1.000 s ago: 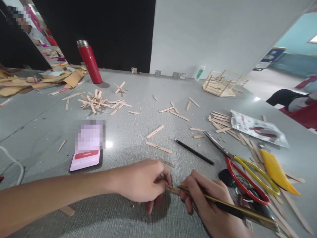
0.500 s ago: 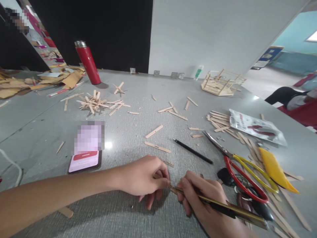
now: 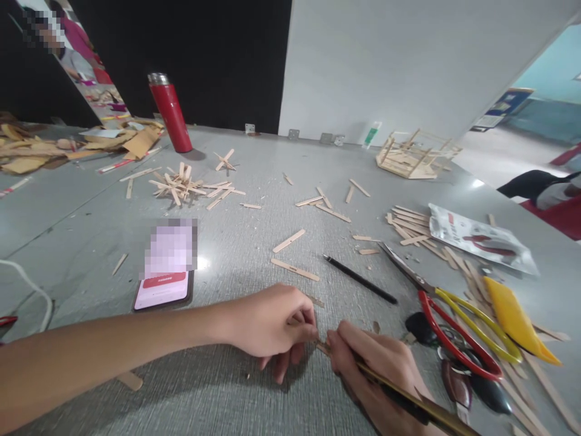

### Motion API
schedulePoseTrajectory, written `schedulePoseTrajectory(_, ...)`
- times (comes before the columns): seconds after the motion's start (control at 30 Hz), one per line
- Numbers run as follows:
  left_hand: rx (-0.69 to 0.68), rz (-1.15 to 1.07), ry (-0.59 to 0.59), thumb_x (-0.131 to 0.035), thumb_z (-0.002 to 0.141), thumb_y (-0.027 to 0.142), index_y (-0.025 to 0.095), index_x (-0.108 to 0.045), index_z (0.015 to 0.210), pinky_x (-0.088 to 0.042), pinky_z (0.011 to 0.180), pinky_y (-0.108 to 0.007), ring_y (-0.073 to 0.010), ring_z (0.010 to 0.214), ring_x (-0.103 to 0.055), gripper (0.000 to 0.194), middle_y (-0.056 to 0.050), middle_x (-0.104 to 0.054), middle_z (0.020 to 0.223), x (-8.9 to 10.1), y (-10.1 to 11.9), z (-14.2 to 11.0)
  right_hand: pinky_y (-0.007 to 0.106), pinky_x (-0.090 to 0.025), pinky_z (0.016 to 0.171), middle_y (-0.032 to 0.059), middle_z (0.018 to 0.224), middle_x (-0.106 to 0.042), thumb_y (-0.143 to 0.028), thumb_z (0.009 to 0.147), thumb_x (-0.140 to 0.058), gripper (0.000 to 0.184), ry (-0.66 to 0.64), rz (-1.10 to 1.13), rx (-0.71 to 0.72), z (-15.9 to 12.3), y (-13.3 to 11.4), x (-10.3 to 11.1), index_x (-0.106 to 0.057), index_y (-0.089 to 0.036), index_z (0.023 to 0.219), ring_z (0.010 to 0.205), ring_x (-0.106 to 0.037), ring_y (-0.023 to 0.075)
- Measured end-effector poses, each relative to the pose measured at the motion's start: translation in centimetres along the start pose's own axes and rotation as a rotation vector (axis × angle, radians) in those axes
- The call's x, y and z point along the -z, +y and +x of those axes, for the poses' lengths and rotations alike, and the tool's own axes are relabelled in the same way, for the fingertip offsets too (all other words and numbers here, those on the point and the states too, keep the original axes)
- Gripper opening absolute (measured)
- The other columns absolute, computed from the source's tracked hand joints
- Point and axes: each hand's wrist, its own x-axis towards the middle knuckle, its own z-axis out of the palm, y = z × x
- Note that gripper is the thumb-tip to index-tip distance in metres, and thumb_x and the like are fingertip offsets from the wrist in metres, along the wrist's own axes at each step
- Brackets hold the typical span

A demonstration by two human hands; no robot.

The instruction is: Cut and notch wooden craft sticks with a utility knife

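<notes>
My left hand (image 3: 272, 327) pinches a small wooden stick (image 3: 323, 347) against the grey table (image 3: 254, 242), fingers closed round it. My right hand (image 3: 381, 375) grips a long gold-and-black knife-like tool (image 3: 408, 402) like a pen, its tip meeting the stick right beside my left fingertips. The stick is mostly hidden between the two hands. A phone (image 3: 166, 289) lies left of my left hand.
Red and yellow scissors (image 3: 454, 315), a black pen (image 3: 361, 280), a yellow tool (image 3: 512, 318) and a plastic packet (image 3: 481, 239) lie to the right. Loose sticks (image 3: 181, 184) are scattered about. A red flask (image 3: 170, 113) and a stick frame (image 3: 413, 156) stand far back.
Both hands stayed together on the stick. My right hand slid slightly lower and right, and the tool's handle runs further out of the frame. The view shifted a little.
</notes>
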Motion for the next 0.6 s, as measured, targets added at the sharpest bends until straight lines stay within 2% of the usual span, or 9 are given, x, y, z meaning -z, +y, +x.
schedulePoseTrajectory(0.13, 0.000, 0.001, -0.011, -0.061, 0.098, 0.032, 0.019, -0.056, 0.086, -0.044, 0.035, -0.020, -0.0120, 0.042, -0.064, 0.018, 0.004, -0.063, 0.066, 0.1, -0.1, 0.2, 0.025, -0.029, 0.045, -0.0091, 0.060, -0.038, -0.017, 0.107, -0.046, 0.034, -0.009, 0.014, 0.047, 0.4, 0.1, -0.4, -0.036, -0.026, 0.076, 0.046, -0.034, 0.0088)
schedulePoseTrajectory(0.33, -0.002, 0.018, 0.019, -0.055, 0.100, 0.027, 0.018, -0.056, 0.083, -0.043, 0.037, -0.020, -0.0101, 0.041, -0.060, 0.019, 0.004, -0.062, 0.064, 0.0, -0.2, 0.3, 0.028, -0.025, 0.045, -0.0089, 0.064, -0.030, -0.011, 0.105, -0.044, 0.035, -0.018, -0.040, 0.199, 0.8, 0.4, -0.3, -0.036, -0.026, 0.075, 0.048, -0.027, 0.0090)
schedulePoseTrajectory(0.47, 0.012, 0.013, 0.018, -0.056, 0.099, 0.025, 0.019, -0.056, 0.080, -0.045, 0.040, -0.020, -0.0092, 0.042, -0.058, 0.020, 0.004, -0.062, 0.063, 0.1, 0.0, 0.2, 0.029, -0.030, 0.047, -0.0075, 0.061, -0.039, -0.009, 0.102, -0.048, 0.030, 0.046, -0.133, 0.296, 0.4, 1.0, -0.6, -0.045, -0.026, 0.077, 0.048, -0.033, 0.0102)
schedulePoseTrajectory(0.6, 0.040, -0.004, 0.028, -0.057, 0.099, 0.022, 0.019, -0.054, 0.077, -0.045, 0.041, -0.020, -0.0085, 0.042, -0.057, 0.023, 0.005, -0.060, 0.060, 0.1, 0.3, 0.3, 0.027, -0.035, 0.048, -0.0061, 0.059, -0.048, -0.013, 0.105, -0.046, 0.028, 0.014, -0.140, 0.187, -0.1, 1.1, -0.7, -0.049, -0.025, 0.080, 0.046, -0.042, 0.0103)
